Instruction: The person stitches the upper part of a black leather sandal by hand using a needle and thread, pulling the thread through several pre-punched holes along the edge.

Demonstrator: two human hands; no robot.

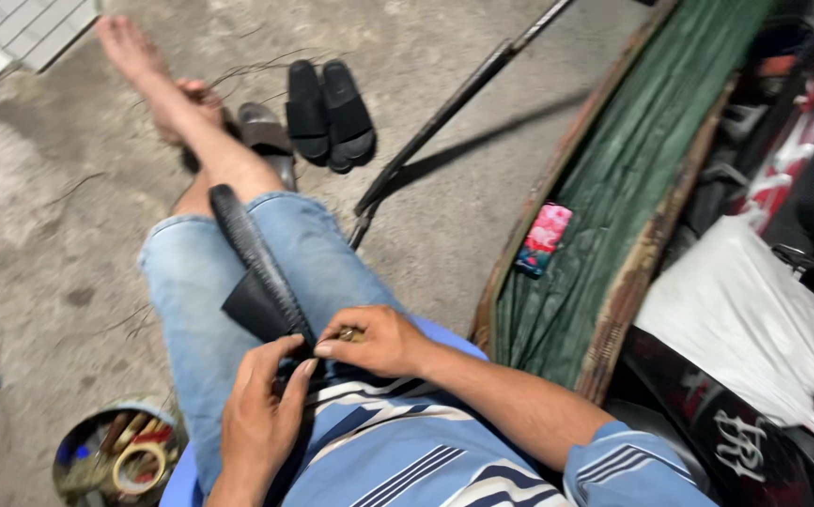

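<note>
Bright, hard light w/ sharp pole shadow (510, 141) — right edge dim, slight motion blur.

Two hands (261, 413) (379, 340), one black rubber strip (255, 263), three black sandals (327, 113), one round tin (116, 455), one pink phone (544, 239).

Person sits w/ a black rubber strip (255, 258) lying along the thigh in blue jeans. Left hand (258, 421) and right hand (379, 340) both pinch the strip's near end, fingers closed on it, approx. at the lap. 2 black sandals (330, 115) lie on concrete floor (40, 207). Round tin (117, 453) w/ tools is bottom left. Pink phone (544, 239) rests on green cloth (632, 169).
</note>
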